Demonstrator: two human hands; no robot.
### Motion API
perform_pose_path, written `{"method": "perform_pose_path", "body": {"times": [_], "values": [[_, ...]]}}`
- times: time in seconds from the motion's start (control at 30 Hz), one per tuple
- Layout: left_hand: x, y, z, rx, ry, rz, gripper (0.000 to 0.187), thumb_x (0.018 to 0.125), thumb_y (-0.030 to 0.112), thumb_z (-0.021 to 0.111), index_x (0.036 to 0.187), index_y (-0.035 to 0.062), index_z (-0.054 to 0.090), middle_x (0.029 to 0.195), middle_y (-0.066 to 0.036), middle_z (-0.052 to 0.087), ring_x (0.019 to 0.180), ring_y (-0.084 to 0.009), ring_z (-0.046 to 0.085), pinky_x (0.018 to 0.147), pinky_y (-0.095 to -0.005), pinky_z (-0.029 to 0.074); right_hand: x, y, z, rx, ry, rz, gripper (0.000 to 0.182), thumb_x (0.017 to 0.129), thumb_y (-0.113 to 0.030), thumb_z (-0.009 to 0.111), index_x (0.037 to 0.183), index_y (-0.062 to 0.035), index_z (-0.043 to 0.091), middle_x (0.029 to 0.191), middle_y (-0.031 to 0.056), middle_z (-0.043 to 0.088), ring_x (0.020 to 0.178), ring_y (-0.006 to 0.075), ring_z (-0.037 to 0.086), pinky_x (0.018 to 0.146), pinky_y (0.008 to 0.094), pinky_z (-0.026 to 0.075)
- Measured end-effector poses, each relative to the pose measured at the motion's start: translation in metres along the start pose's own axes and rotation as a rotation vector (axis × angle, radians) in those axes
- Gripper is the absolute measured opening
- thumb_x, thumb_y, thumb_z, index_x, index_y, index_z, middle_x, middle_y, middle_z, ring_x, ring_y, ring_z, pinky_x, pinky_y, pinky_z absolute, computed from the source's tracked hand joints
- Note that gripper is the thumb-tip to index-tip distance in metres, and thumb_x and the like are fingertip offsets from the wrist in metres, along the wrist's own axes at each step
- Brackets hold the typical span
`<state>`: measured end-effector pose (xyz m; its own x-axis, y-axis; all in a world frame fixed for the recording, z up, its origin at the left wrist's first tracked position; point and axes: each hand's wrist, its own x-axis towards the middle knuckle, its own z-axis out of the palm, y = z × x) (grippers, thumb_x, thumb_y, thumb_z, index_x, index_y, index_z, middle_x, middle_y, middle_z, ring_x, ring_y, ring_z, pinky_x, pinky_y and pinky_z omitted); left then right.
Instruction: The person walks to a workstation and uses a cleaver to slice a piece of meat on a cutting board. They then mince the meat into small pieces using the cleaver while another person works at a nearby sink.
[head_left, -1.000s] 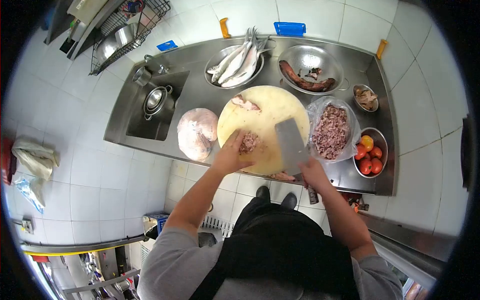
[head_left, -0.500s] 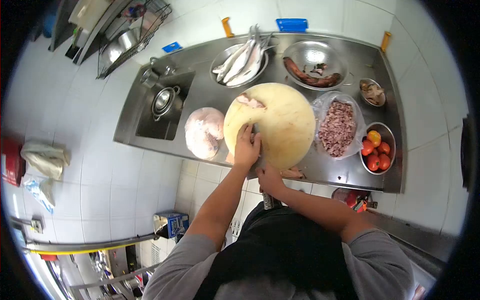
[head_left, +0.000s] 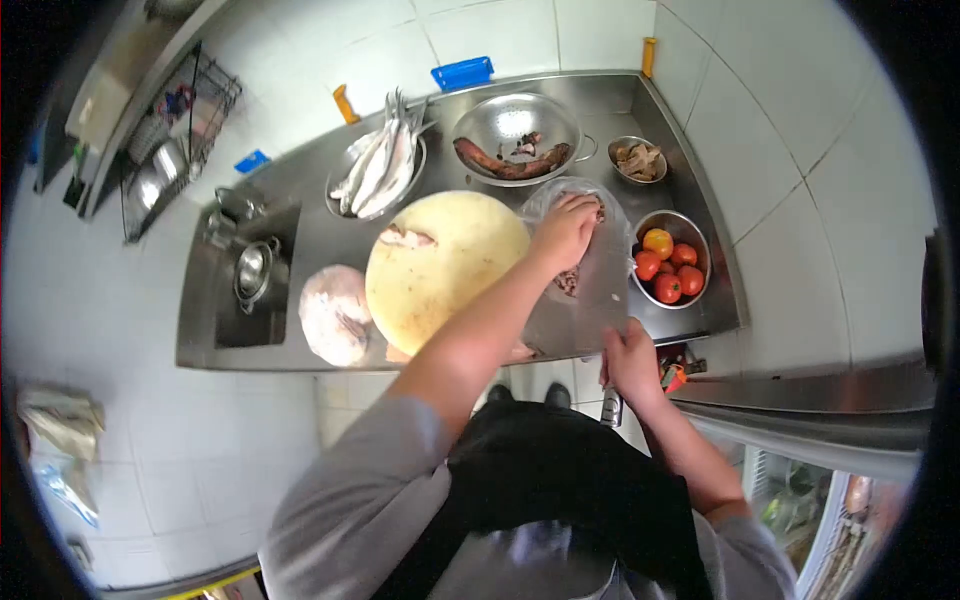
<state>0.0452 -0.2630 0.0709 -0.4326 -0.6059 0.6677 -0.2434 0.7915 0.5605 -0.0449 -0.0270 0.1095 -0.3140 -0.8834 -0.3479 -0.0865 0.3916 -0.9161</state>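
Observation:
My right hand point(head_left: 630, 362) is wrapped around the handle of a broad cleaver point(head_left: 602, 300), its blade pointing away from me over the counter. My left hand point(head_left: 568, 232) reaches across to the plastic bag point(head_left: 618, 215) of chopped meat point(head_left: 567, 282). Its fingers lie together by the far part of the blade, above the meat; the fingertips are partly hidden. To the left is a round yellow cutting board point(head_left: 440, 270), with a small piece of meat point(head_left: 405, 237) near its upper left edge. A large pale pink lump of meat point(head_left: 333, 312) sits beside the board.
Silvery fish point(head_left: 385, 165) fill a bowl behind the board. A colander point(head_left: 515, 110) holds a long dark reddish-brown piece. On the right stand a small bowl of brownish pieces point(head_left: 638, 160) and a bowl of tomatoes point(head_left: 668, 285). A sink point(head_left: 225, 325) with pots is at left.
Both hands and the cleaver have moved right, from the cutting board to the bag of chopped meat. The chopping area of the board is now uncovered. My view has shifted right.

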Motion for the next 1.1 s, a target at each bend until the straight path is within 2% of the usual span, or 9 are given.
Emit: {"method": "perform_pose_path", "body": {"times": [0.07,0.27,0.43,0.47,0.6,0.7,0.93,1.0,1.1], "values": [[0.012,-0.027,0.015,0.215,-0.449,-0.052,0.018,0.09,0.012,0.058,0.101,0.0017,0.069,0.108,-0.018,0.069,0.104,-0.0385,0.063,0.094,-0.0467,0.049,-0.011,0.026,-0.022,0.087,0.078,-0.025,0.016,0.1,-0.013,0.054,0.095,0.0011,0.049,0.063,0.0074,0.055,0.042,0.0173,0.054,0.04,0.0337,0.046],[0.038,-0.071,-0.113,0.387,-0.112,0.027,0.015,0.084,0.012,0.061,0.095,0.0083,0.071,0.097,-0.013,0.07,0.096,-0.036,0.065,0.085,-0.0479,0.052,-0.048,0.017,-0.066,0.17,0.12,0.037,0.011,0.103,-0.011,0.05,0.105,0.0007,0.05,0.062,0.0032,0.051,0.041,0.0117,0.049,0.037,0.0285,0.043],[-0.058,-0.154,-0.24,0.882,-0.591,-0.593,0.033,0.089,0.014,0.06,0.12,0.0073,0.068,0.121,-0.018,0.066,0.119,-0.0396,0.059,0.102,-0.0422,0.048,-0.035,-0.009,-0.063,0.01,-0.109,-0.006,0.014,0.101,-0.012,0.055,0.1,0.0018,0.054,0.06,0.0033,0.051,0.042,0.0108,0.05,0.041,0.029,0.043],[-0.081,-0.156,-0.254,0.829,-0.561,-0.506,0.03,0.088,0.014,0.063,0.117,0.0072,0.068,0.12,-0.017,0.066,0.116,-0.0399,0.06,0.1,-0.0424,0.049,-0.028,-0.014,-0.059,-0.082,-0.21,-0.028,0.014,0.1,-0.012,0.057,0.098,0.0015,0.055,0.06,0.0035,0.051,0.042,0.01,0.049,0.041,0.0289,0.042],[-0.103,-0.092,-0.252,0.775,-0.475,-0.532,0.024,0.085,0.016,0.07,0.107,0.0065,0.069,0.11,-0.016,0.067,0.103,-0.0364,0.064,0.092,-0.0421,0.051,0.013,-0.021,-0.018,-0.569,-0.339,-0.32,0.024,0.095,-0.019,0.057,0.104,0.0032,0.057,0.083,0.023,0.068,0.077,0.0394,0.069,0.07,0.0494,0.054],[-0.128,-0.06,-0.227,0.497,-0.261,-0.677,0.018,0.084,0.012,0.068,0.1,0.0052,0.07,0.101,-0.017,0.069,0.093,-0.0357,0.066,0.083,-0.0439,0.053,0.035,-0.027,0.016,-0.732,-0.457,-0.314,0.033,0.093,-0.023,0.056,0.111,0.0042,0.057,0.101,0.0287,0.068,0.101,0.0483,0.063,0.087,0.0542,0.05],[-0.161,0.019,-0.194,0.54,-0.317,-0.32,0.032,0.08,0.016,0.074,0.11,0.005,0.067,0.109,-0.016,0.067,0.104,-0.0365,0.061,0.094,-0.0437,0.05,0.057,-0.022,0.037,-0.674,-0.515,-0.191,0.036,0.093,-0.022,0.054,0.118,0.0052,0.055,0.103,0.0317,0.067,0.097,0.0472,0.065,0.087,0.0541,0.051],[-0.163,0.037,-0.196,0.487,-0.285,-0.451,0.035,0.08,0.017,0.075,0.112,0.0056,0.066,0.111,-0.016,0.066,0.106,-0.0365,0.061,0.095,-0.0441,0.049,0.058,-0.027,0.035,-0.604,-0.563,-0.025,0.035,0.093,-0.02,0.055,0.115,0.0064,0.054,0.101,0.033,0.066,0.096,0.0489,0.064,0.086,0.0547,0.05],[-0.174,0.043,-0.202,0.447,-0.256,-0.549,0.037,0.08,0.018,0.075,0.114,0.0061,0.065,0.113,-0.016,0.064,0.108,-0.0368,0.059,0.095,-0.0443,0.049,0.063,-0.005,0.036,-0.572,-0.447,-0.238,0.03,0.094,-0.02,0.055,0.109,0.0062,0.055,0.097,0.0324,0.067,0.095,0.0497,0.064,0.085,0.0545,0.049]]}}
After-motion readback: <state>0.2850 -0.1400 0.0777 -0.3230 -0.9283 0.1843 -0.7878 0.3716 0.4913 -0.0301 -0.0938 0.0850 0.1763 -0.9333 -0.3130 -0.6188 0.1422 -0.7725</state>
